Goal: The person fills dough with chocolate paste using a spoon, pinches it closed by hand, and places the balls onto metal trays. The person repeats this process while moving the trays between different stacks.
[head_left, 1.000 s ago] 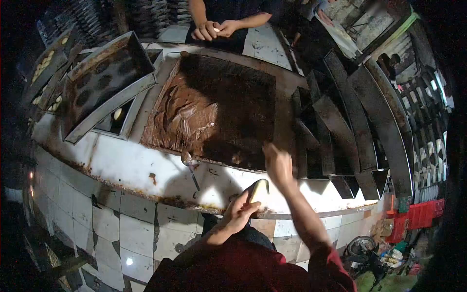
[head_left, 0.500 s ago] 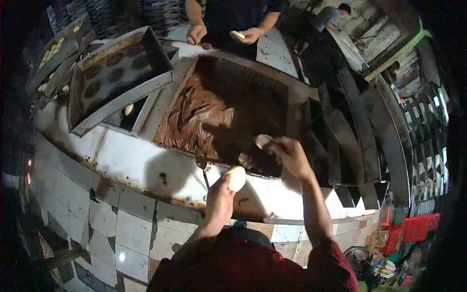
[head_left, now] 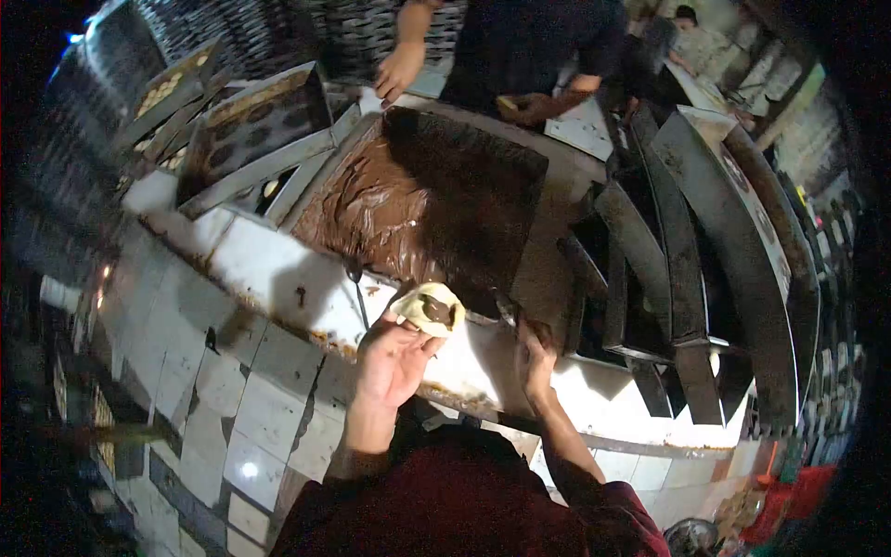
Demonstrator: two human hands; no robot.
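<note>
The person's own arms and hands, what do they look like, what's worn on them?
Both hands are bare, no gloves: the left hand and right hand. The forearms are uncovered too. Dark red sleeves of the top end near the elbows. No watch, ring or bracelet can be made out on the wrists or fingers, though the picture is dim and blurred.

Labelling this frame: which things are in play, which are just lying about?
In play: left hand, dough piece with brown filling, right hand, big filling tray.
Lying about: spoon, stacked empty pans, tray of dough rounds.
</note>
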